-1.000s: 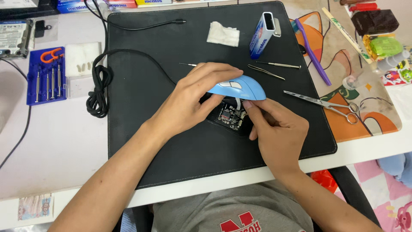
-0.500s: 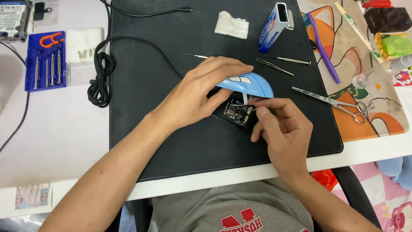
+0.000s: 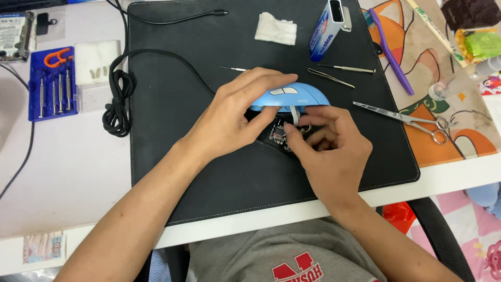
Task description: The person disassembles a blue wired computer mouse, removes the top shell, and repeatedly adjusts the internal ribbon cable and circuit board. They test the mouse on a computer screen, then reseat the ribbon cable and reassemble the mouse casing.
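Head view: smooth pale-blue mouse shell (image 3: 297, 96), rounded and glossy, tilted up over a dark circuit board (image 3: 279, 138) on the matte black mat (image 3: 209, 172), mid-worktop. Left hand (image 3: 237, 117) curled over the shell's near edge, fingers closed on it. Right hand (image 3: 329, 143) just below, fingertips pinched together at a thin white ribbon cable (image 3: 296, 114) between shell and board. Coiled black cord (image 3: 117, 102) at the mat's left edge. Steel scissors (image 3: 412, 120) and slim tweezers (image 3: 330, 78) to the right. Blue tray of small screwdrivers (image 3: 53, 83) far left.
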